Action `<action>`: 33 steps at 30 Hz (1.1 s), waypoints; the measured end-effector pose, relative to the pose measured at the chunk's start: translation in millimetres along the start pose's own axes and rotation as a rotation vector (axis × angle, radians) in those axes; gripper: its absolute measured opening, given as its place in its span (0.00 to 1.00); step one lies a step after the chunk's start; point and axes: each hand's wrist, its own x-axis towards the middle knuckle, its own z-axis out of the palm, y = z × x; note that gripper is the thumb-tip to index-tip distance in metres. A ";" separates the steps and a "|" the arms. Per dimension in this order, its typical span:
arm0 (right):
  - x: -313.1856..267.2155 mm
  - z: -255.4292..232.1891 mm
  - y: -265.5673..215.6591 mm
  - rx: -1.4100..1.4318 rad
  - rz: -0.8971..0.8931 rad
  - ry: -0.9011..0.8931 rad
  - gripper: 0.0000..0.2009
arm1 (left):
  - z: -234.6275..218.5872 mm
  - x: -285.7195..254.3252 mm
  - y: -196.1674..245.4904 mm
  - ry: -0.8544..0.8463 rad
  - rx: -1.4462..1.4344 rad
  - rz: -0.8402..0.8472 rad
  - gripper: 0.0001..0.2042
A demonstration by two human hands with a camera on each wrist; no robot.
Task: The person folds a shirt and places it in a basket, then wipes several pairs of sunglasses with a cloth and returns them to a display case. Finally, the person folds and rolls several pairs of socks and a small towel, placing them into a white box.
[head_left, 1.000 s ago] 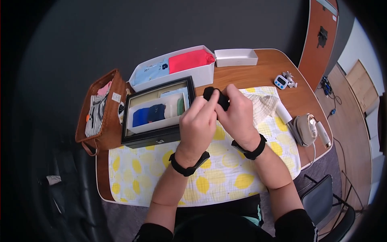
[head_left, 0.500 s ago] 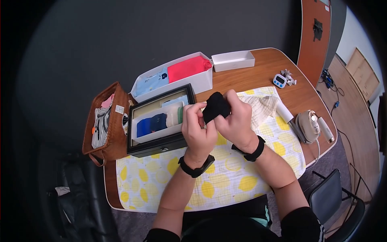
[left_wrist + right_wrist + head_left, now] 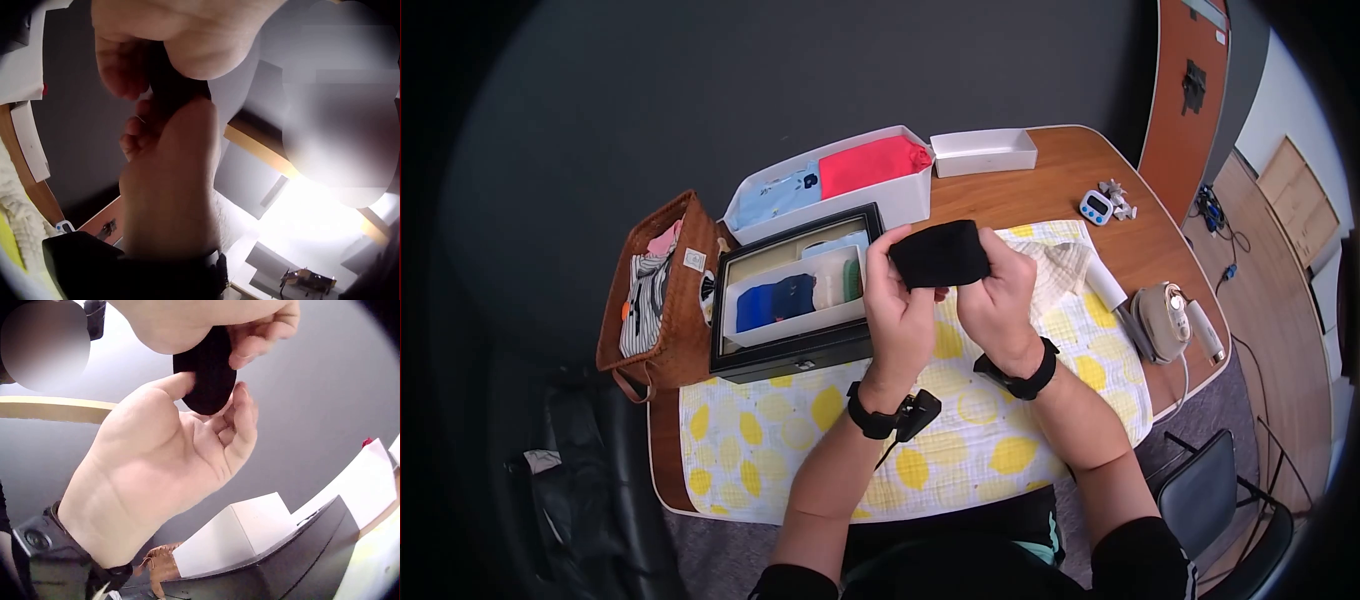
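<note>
A small folded black garment (image 3: 941, 255) is held up over the lemon-print cloth (image 3: 1000, 410), its broad smooth face toward the head camera. My left hand (image 3: 903, 325) pinches its left end and my right hand (image 3: 1005, 300) its right end, thumbs on the near side. In the right wrist view the garment (image 3: 205, 378) shows as a rounded dark pad between the two hands. Left of the hands, a narrow white box (image 3: 800, 328) with folded blue, navy, cream and green pieces rests on a black glass-topped case (image 3: 795, 368).
Behind stand a white bin (image 3: 890, 200) of folded light blue and red clothes and a smaller white tray (image 3: 985, 165). A woven basket (image 3: 685, 330) of clothes sits left. On the right are a crumpled cream cloth (image 3: 1055, 270), a timer (image 3: 1096, 207) and a beige corded appliance (image 3: 1160, 322).
The black garment has gone from a compact bundle mostly covered by the fingers to a wider, flatter piece. My hands have moved apart to its two ends.
</note>
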 end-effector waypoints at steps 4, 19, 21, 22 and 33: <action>1.0 -3.8 -2.0 -0.243 -0.075 -0.097 0.04 | -9.5 4.7 -5.4 0.019 0.309 0.229 0.19; 8.5 -9.3 -13.3 -0.493 -0.605 -0.113 0.14 | -17.3 8.1 8.0 0.007 0.800 0.152 0.30; 2.9 -6.6 -10.8 -0.503 -0.572 -0.139 0.13 | -17.6 8.4 8.4 0.018 0.815 0.221 0.31; 2.0 -4.9 -11.1 -0.536 -0.566 -0.146 0.13 | -18.0 8.9 8.5 0.027 0.833 0.292 0.32; 5.7 -7.3 -8.5 -0.210 -0.536 -0.248 0.13 | -29.4 19.1 12.3 0.101 0.280 0.126 0.29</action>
